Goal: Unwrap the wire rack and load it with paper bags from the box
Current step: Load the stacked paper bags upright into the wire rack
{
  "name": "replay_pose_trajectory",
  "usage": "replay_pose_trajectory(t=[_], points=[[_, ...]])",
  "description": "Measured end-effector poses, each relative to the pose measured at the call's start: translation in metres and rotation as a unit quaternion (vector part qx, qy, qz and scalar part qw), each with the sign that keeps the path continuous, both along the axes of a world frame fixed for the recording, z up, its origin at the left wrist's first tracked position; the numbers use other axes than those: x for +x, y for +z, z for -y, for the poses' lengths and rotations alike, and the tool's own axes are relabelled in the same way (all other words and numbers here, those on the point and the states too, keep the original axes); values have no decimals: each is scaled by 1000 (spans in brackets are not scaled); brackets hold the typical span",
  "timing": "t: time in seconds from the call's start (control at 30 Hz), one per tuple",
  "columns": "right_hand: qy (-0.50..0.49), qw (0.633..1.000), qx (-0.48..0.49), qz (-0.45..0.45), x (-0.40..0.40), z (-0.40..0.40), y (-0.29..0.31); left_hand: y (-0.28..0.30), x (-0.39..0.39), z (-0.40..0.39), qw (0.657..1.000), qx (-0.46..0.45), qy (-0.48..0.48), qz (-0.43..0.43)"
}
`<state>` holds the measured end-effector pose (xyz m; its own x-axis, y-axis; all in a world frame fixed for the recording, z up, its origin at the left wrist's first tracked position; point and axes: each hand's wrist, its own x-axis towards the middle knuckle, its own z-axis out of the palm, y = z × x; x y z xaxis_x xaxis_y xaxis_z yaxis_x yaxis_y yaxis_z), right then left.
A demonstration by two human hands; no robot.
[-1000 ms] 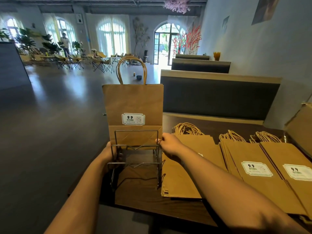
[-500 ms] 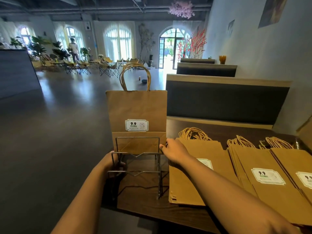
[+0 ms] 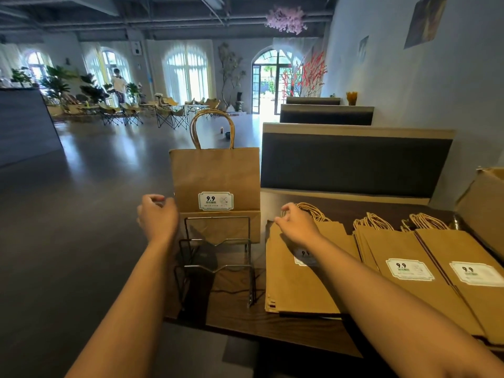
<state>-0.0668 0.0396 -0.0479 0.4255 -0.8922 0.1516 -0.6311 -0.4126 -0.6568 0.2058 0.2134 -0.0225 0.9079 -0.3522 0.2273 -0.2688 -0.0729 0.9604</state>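
Now, one paper bag [image 3: 215, 181] upright in wire rack [image 3: 216, 257], left hand [image 3: 158, 216] fingers loosely curled, empty, right hand [image 3: 298, 225] fingers spread over flat bags [image 3: 297, 282].

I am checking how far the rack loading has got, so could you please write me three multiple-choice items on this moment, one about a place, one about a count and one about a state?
1. Where does the upright paper bag stand?
A. in the rearmost slot of the wire rack
B. flat on the table
C. inside the cardboard box

2. How many flat piles of bags lie right of the rack?
A. one
B. three
C. five

3. What is the left hand doing?
A. gripping the bag's handle
B. hovering open beside the bag
C. pressing on the piles

Answers: 1 A, the rack's wires cross its base; 2 B, three piles lie side by side; 3 B, its fingers hold nothing.
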Motion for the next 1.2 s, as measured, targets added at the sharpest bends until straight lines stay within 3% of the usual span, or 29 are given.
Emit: replay_pose_trajectory(t=[0.17,0.33,0.43,0.5,0.57,0.6,0.77,0.97,1.07,1.2], points=[[-102,989,-13,-109,-51,2,10,36,-80,-1,984,-49,-70,156],[-128,966,60,-218,-83,-9,10,42,-165,4,948,-42,-181,258],[-93,956,97,-259,-100,-18,8,26,-207,17,920,95,-305,227],[-101,949,102,-282,-109,-27,3,1,-228,29,869,270,-373,183],[-112,944,89,-297,-114,-32,-8,-34,-240,35,811,424,-365,171],[-124,944,78,-295,-117,-34,-14,-51,-245,35,798,463,-349,164],[-154,950,25,-271,-119,-34,-24,-80,-258,34,846,413,-292,172],[-186,959,0,-214,-120,-38,-21,-76,-256,36,842,409,-302,183],[-211,973,-2,-93,-124,-37,-18,-77,-255,36,852,392,-308,161],[-195,963,119,143,-139,-31,-10,-75,-247,37,874,342,-314,142]])
